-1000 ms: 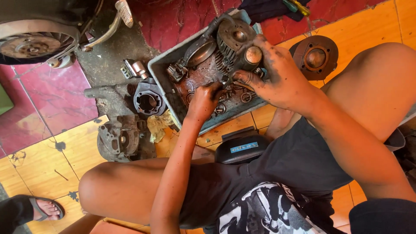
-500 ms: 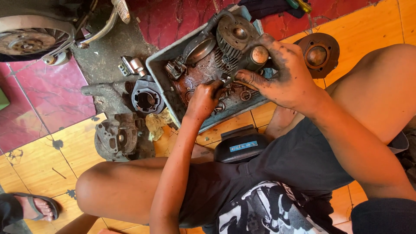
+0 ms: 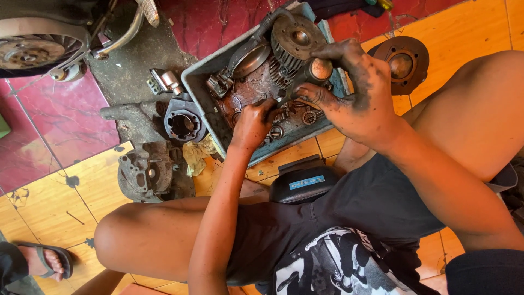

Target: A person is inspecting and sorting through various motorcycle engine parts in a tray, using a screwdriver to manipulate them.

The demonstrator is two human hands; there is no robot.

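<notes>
A grey plastic tray (image 3: pixel 199 82) on the floor holds greasy engine parts: a finned cylinder head (image 3: pixel 292 35), a curved cover (image 3: pixel 248 57), and small rings and gears (image 3: pixel 308 116). My left hand (image 3: pixel 252 124) reaches into the tray with its fingers curled down among the small parts; what they grip is hidden. My right hand (image 3: pixel 357 93), black with grease, hovers over the tray's right side and pinches a small metal part (image 3: pixel 289 97) between thumb and fingers. A round-topped cylinder (image 3: pixel 319 69) sits just by its fingertips.
Left of the tray lie an engine cylinder block (image 3: pixel 183 123), a crankcase half (image 3: pixel 144 172), a yellow rag (image 3: pixel 196 154) and a small metal fitting (image 3: pixel 165 81). A round flywheel (image 3: pixel 404 60) rests far right. A wheel (image 3: pixel 33 49) is top left. Another person's sandalled foot (image 3: pixel 46 259) is bottom left.
My right hand has risen from the tray floor toward the cylinder head, now pinching the small part. My left hand stays in the same spot in the tray.
</notes>
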